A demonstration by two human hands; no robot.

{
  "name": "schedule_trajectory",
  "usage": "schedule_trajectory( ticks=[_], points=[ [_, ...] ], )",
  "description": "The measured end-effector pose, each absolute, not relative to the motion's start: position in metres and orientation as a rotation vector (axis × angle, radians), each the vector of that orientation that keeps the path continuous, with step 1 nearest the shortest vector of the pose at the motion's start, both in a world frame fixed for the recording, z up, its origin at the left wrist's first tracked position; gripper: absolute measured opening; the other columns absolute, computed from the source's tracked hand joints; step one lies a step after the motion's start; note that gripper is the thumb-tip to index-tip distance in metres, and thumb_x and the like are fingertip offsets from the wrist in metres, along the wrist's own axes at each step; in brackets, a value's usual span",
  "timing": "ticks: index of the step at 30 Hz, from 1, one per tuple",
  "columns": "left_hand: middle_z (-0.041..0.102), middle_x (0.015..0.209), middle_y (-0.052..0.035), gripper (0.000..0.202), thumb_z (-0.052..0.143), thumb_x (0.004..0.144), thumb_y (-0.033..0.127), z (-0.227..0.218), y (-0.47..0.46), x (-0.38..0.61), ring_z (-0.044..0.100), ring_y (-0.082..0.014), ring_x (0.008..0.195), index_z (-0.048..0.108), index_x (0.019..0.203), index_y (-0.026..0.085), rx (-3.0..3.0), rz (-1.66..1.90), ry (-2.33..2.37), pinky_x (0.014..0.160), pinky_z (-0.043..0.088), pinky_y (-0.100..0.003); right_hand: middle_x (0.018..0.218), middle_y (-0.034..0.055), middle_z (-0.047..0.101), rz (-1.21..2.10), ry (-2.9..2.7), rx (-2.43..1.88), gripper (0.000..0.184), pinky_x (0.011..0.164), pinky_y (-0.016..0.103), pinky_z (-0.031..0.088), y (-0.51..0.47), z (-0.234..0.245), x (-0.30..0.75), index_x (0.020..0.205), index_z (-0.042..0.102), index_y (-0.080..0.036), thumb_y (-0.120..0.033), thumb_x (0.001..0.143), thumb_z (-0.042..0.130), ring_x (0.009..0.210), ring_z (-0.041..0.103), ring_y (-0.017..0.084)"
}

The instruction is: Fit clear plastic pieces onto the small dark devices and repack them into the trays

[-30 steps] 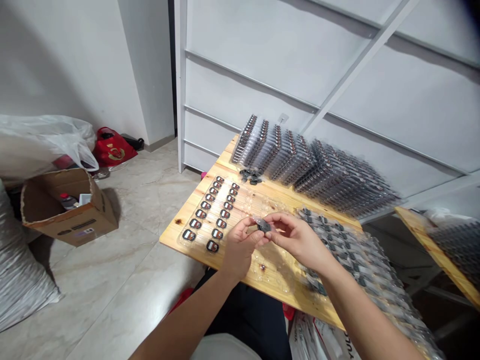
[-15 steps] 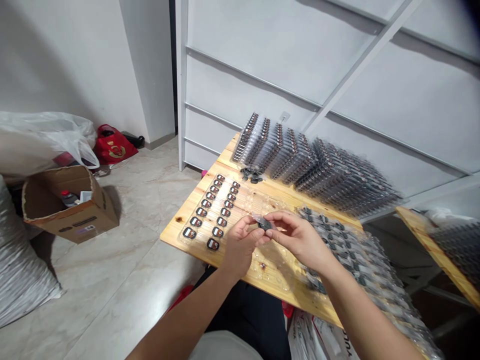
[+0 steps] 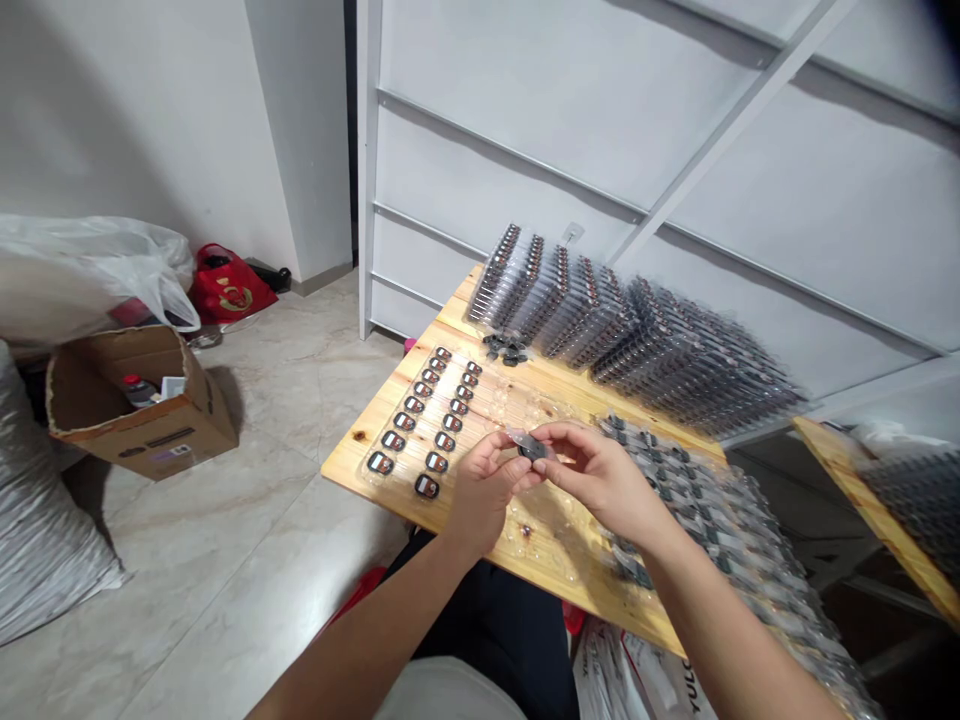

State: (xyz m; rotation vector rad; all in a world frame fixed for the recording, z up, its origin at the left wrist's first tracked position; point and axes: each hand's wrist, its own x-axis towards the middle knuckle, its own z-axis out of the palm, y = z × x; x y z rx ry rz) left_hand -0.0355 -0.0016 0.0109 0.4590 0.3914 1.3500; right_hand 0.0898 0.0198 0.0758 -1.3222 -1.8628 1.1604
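Between my two hands, above the wooden table (image 3: 349,462), is a small dark oval piece (image 3: 531,448) with a bit of clear film at its edge. My left hand (image 3: 486,480) pinches it from the left with thumb and fingers. From the other side my right hand (image 3: 592,475) grips it, thumb below and fingers on top. To the left lies a clear tray (image 3: 409,470) with two rows of small dark-rimmed pieces with brown and white faces. Another clear plastic tray (image 3: 551,535) lies under my hands. What the dark piece is exactly, I cannot make out.
Stacked filled trays (image 3: 555,300) line the table's back edge. Several loose black pieces (image 3: 506,349) lie before them. More trays of wrapped dark pieces (image 3: 675,480) cover the right side. A cardboard box (image 3: 176,435) stands on the floor at left, near a red bag (image 3: 232,295).
The view has shifted very slightly. Both hands keep the dark piece in nearly the same spot, with no other visible change.
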Motion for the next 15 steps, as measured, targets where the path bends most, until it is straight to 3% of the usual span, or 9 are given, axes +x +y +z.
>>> schedule_trajectory(
  ticks=[15],
  points=[
    [0.059, 0.096, -0.0077, 0.023, 0.062, 0.072, 0.018, 0.0082, 0.0002, -0.0340, 0.058, -0.0177, 0.090, 0.054, 0.094, 0.014, 0.475, 1.335, 0.440, 0.080, 0.049, -0.031, 0.096, 0.0072, 0.056, 1.262, -1.850, -1.329, 0.031, 0.077, 0.029, 0.048, 0.0230, 0.0754, 0.0943, 0.099, 0.055, -0.014, -0.030, 0.074, 0.062, 0.086, 0.054, 0.016]
  ],
)
